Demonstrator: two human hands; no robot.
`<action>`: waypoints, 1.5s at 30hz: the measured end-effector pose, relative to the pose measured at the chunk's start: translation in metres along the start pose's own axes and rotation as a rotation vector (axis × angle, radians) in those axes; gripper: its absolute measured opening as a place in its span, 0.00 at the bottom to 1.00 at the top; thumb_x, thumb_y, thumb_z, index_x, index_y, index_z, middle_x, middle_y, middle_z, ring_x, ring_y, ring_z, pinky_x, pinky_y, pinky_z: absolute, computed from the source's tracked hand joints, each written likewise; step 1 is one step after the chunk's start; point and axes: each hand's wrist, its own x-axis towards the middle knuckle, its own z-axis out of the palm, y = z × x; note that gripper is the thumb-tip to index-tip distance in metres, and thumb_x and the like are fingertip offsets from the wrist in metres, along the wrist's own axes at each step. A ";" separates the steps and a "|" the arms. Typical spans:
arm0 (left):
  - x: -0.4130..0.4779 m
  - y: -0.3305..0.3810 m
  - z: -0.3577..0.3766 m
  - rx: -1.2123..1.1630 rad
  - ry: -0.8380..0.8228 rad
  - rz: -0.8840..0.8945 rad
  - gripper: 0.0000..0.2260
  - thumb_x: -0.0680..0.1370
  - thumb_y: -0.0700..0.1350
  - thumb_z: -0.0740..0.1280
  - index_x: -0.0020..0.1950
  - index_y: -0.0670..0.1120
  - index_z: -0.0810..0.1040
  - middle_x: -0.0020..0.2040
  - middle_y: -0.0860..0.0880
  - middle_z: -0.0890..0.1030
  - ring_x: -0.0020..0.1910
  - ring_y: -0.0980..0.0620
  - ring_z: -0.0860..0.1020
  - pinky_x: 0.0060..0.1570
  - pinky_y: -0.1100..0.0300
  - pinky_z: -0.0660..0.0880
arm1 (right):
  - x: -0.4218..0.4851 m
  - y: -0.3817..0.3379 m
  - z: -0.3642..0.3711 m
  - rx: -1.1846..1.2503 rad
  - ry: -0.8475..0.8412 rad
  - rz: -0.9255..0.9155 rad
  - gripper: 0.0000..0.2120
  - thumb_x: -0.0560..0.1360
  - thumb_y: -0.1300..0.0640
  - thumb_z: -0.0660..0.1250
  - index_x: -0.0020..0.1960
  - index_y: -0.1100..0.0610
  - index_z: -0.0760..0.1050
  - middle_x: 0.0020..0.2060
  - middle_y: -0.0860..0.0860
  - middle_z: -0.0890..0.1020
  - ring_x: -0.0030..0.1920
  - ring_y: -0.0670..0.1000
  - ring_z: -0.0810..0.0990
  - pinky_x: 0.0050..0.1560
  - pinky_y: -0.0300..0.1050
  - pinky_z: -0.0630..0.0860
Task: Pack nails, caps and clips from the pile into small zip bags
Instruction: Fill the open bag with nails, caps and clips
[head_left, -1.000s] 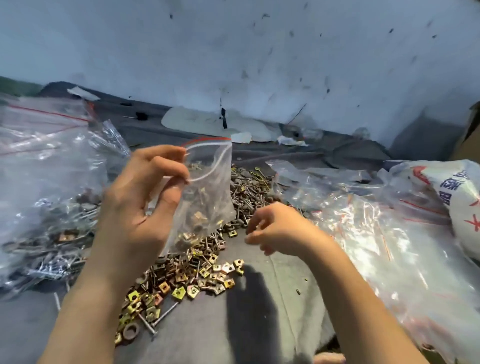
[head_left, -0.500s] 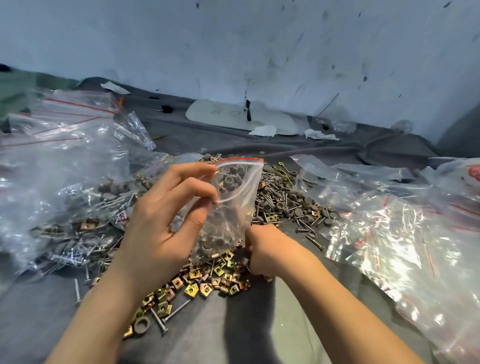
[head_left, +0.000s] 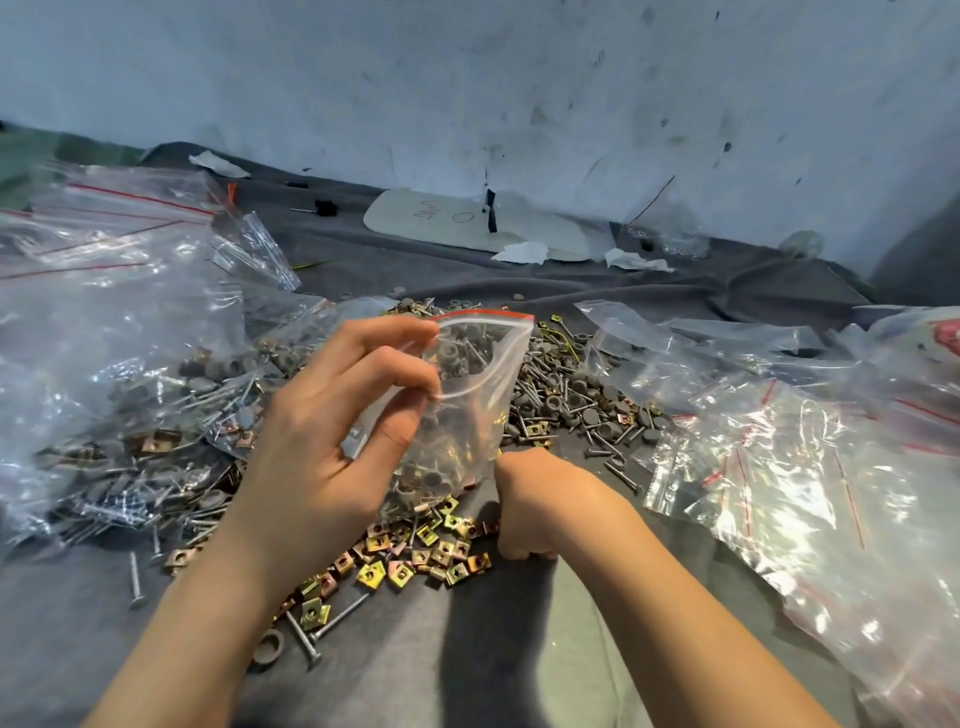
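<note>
Filling a bag (head_left: 467, 405) with clips (head_left: 415, 556)
The left hand (head_left: 311, 457) pinches the bag's open mouth, holding it just above the clips. The right hand (head_left: 530, 504) is curled down among them, its grip hidden. Next, it likely must lift clips into the mouth.

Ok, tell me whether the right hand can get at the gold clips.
Probably yes: the right hand sits right at the clips, with nothing between, and the left hand holds the bag up.
</note>
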 end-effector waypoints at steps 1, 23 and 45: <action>0.000 0.000 0.000 0.001 -0.001 0.002 0.09 0.78 0.45 0.61 0.48 0.44 0.78 0.62 0.49 0.76 0.63 0.51 0.76 0.58 0.44 0.76 | 0.001 0.000 -0.003 0.016 0.002 0.009 0.07 0.72 0.66 0.65 0.40 0.59 0.68 0.43 0.57 0.72 0.54 0.59 0.80 0.41 0.43 0.71; 0.001 0.009 -0.003 0.016 -0.045 0.016 0.06 0.77 0.45 0.62 0.47 0.47 0.78 0.63 0.51 0.75 0.63 0.53 0.75 0.60 0.62 0.73 | -0.043 0.024 -0.046 0.958 1.137 -0.362 0.09 0.72 0.64 0.65 0.40 0.51 0.79 0.33 0.43 0.81 0.36 0.41 0.78 0.38 0.35 0.73; 0.001 0.002 -0.005 0.015 0.000 -0.025 0.09 0.77 0.46 0.61 0.47 0.44 0.79 0.62 0.52 0.76 0.63 0.50 0.76 0.60 0.50 0.75 | -0.004 -0.009 0.006 0.152 -0.097 -0.026 0.15 0.69 0.62 0.75 0.50 0.57 0.71 0.51 0.56 0.77 0.45 0.57 0.84 0.32 0.43 0.78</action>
